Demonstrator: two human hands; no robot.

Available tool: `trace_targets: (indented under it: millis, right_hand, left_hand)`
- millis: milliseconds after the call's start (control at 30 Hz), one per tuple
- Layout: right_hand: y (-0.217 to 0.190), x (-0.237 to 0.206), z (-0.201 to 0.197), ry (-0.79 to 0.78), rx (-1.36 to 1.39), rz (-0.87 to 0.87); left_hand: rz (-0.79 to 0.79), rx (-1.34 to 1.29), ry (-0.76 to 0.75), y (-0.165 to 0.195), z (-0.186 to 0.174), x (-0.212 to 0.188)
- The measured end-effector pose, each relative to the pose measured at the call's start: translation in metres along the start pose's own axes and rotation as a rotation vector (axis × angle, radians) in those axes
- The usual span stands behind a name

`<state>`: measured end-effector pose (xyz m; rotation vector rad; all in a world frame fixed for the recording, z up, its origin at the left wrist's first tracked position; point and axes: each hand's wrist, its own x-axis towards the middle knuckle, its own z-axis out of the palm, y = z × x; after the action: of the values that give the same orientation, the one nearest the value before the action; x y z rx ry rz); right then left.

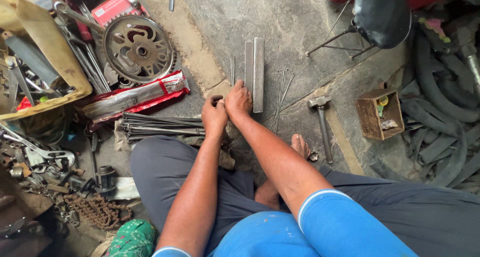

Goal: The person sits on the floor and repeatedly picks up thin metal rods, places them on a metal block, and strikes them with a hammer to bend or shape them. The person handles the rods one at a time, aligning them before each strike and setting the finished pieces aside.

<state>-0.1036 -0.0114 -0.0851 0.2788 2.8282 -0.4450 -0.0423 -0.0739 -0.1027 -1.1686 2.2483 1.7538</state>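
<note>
Flat on the stone floor (300, 27) just ahead, steel bars (254, 72) running lengthwise away from the body. Right hand (238, 100) pressed down, fingers closed over their near end; left hand (214, 113) beside it, curled, pinching something too small to tell.

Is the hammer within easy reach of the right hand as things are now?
Probably yes. The right hand rests on the metal bars, and the hammer lies just to its right on open floor, with only thin spokes between.
</note>
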Motion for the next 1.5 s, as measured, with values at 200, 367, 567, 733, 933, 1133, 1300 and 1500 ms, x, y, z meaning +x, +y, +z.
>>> trace_targets:
  millis: [200, 367, 567, 733, 933, 1133, 1300, 1500]
  right_hand:
    - [0.004, -0.001, -0.005, -0.013, -0.02, -0.043]
    - [0.011, -0.007, -0.008, -0.062, 0.11, -0.033]
    - [0.017, -0.007, -0.015, -0.079, 0.119, -0.005]
    - [0.018, -0.018, -0.011, -0.008, 0.029, -0.094]
    - [0.013, -0.017, -0.006, -0.044, -0.018, -0.046]
    - [0.007, -0.016, -0.006, -0.12, -0.1, -0.024]
    - [0.016, -0.022, -0.003, -0.082, -0.108, -0.098]
    - [0.025, -0.03, 0.005, 0.023, -0.104, -0.164]
  left_hand:
    - [0.037, 0.023, 0.019, -0.002, 0.002, -0.002]
    - [0.001, -0.095, 0.033, 0.0, 0.001, 0.001]
    - [-0.063, -0.187, -0.023, 0.006, 0.0, -0.003]
    - [-0.136, -0.274, -0.05, 0.005, -0.002, -0.009]
    - [-0.055, -0.18, -0.02, 0.004, -0.003, -0.005]
    - [0.026, -0.089, 0.03, 0.0, -0.005, -0.001]
    - [-0.028, -0.13, 0.022, 0.0, -0.003, 0.0]
    - [-0.052, -0.197, 0.013, 0.004, -0.001, -0.006]
